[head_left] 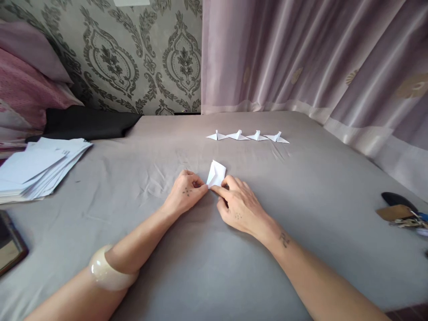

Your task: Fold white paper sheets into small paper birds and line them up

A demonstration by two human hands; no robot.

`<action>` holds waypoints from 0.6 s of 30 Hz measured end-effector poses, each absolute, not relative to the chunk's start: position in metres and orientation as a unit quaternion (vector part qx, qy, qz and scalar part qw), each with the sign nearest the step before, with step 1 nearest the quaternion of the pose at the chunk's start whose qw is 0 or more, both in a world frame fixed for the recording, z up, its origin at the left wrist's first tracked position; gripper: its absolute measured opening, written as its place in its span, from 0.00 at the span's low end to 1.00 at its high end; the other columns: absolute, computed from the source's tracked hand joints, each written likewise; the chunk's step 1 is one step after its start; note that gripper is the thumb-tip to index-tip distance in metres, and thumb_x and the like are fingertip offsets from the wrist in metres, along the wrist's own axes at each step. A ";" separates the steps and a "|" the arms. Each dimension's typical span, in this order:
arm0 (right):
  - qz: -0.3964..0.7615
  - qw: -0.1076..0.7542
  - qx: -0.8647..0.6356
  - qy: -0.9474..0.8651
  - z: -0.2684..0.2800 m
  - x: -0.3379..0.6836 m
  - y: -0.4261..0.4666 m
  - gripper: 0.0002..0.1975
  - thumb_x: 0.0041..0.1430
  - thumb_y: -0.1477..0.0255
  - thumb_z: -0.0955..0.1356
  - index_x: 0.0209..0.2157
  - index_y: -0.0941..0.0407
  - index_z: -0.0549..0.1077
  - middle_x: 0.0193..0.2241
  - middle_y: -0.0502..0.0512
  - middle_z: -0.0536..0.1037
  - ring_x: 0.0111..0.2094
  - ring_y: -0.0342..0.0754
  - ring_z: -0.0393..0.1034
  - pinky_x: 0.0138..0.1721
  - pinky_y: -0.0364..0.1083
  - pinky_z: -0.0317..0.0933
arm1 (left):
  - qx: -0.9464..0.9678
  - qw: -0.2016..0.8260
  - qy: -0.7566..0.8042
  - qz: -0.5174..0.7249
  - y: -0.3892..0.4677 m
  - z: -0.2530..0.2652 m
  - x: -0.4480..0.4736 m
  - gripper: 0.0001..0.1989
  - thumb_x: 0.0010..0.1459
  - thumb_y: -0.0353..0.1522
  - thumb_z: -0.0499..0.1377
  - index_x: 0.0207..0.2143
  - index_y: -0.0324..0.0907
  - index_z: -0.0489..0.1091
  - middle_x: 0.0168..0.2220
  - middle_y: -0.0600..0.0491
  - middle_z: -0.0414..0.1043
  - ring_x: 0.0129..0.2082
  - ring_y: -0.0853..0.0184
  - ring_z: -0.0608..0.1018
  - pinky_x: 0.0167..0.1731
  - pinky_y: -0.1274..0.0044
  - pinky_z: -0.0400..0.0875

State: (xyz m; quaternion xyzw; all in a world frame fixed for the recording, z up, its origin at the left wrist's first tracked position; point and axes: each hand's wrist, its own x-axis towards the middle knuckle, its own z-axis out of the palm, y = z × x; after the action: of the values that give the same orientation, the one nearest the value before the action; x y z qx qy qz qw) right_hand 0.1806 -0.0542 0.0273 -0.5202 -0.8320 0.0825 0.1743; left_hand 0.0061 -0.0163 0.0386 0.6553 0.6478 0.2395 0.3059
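Note:
A small folded piece of white paper (217,173) lies on the grey cloth surface in front of me, with creases and layered flaps. My left hand (187,191) pinches its lower left corner between thumb and fingers. At the paper's lower edge, the index finger of my right hand (239,203) presses near that same corner, while the thumb sits curled below and the other fingers touch the right side. Several folded white paper birds (238,135) stand in a row farther back.
To the left is a stack of white paper sheets (36,167), with a black cloth or case (87,122) behind it. A dark-framed object (11,243) lies at the left edge. Keys with a brown tag (396,213) lie at the right. Curtains (267,58) hang behind.

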 end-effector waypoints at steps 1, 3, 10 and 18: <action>0.083 0.169 -0.521 -0.833 0.028 0.180 -0.055 0.21 0.58 0.77 0.61 0.51 0.50 0.73 0.40 0.56 0.68 0.38 0.49 0.62 0.42 0.48 0.57 | 0.640 0.316 0.655 0.248 -0.015 0.038 0.006 0.08 0.49 0.35 0.59 0.23 0.39 0.72 0.31 0.53 0.68 0.30 0.68 0.71 0.30 0.77 0.65; 0.083 0.160 -0.520 -0.835 0.031 0.180 -0.056 0.22 0.58 0.77 0.61 0.53 0.48 0.72 0.41 0.56 0.67 0.39 0.49 0.62 0.42 0.49 0.56 | 0.587 0.354 0.674 0.274 -0.013 0.038 0.005 0.10 0.51 0.37 0.58 0.23 0.40 0.69 0.22 0.56 0.65 0.22 0.70 0.68 0.22 0.79 0.59; 0.073 0.133 -0.514 -0.844 0.035 0.174 -0.057 0.20 0.61 0.73 0.61 0.53 0.49 0.72 0.41 0.58 0.66 0.41 0.51 0.62 0.42 0.50 0.55 | 0.499 0.430 0.667 0.348 -0.011 0.037 0.003 0.11 0.51 0.39 0.59 0.25 0.40 0.66 0.16 0.59 0.62 0.17 0.74 0.63 0.17 0.82 0.53; 0.098 0.144 -0.511 -0.842 0.039 0.171 -0.062 0.19 0.61 0.73 0.61 0.51 0.52 0.74 0.41 0.60 0.69 0.43 0.52 0.64 0.45 0.51 0.57 | 0.606 0.328 0.651 0.317 -0.006 0.029 -0.002 0.11 0.54 0.38 0.56 0.31 0.40 0.73 0.25 0.54 0.69 0.23 0.69 0.70 0.24 0.78 0.64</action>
State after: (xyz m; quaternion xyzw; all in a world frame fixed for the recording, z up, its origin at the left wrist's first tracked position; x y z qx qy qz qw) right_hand 0.1710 -0.0622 0.0392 -0.5108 -0.8419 0.0981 0.1437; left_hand -0.0023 -0.0058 0.0286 0.6064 0.6513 0.3171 0.3278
